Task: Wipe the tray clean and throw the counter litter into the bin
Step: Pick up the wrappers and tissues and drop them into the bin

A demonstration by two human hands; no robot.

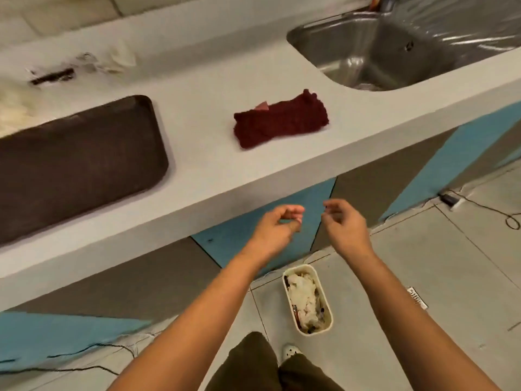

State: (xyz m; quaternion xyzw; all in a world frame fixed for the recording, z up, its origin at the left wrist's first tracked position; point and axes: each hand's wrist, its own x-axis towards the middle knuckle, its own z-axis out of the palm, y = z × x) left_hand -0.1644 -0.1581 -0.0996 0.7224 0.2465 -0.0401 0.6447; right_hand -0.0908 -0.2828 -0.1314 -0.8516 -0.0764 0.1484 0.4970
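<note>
Maroon cloth lies bunched on the grey counter, between the dark brown tray on the left and the steel sink on the right. Both hands are held below the counter's front edge, above the floor: the left hand is loosely curled and the right hand likewise, and nothing can be made out in either — whether a small scrap is pinched in the left cannot be told through the blur. The white bin stands on the floor directly beneath them, already holding crumpled paper. Litter remains at the back of the counter: a dark strip and pale wrappers.

The litter would best be gathered in one sweep toward the front edge and carried straight over the bin, so nothing is dropped on the tiles. Open counter is left between tray and cloth for reaching back; the tray's raised rim and the sink's edge should be cleared by the forearms.
</note>
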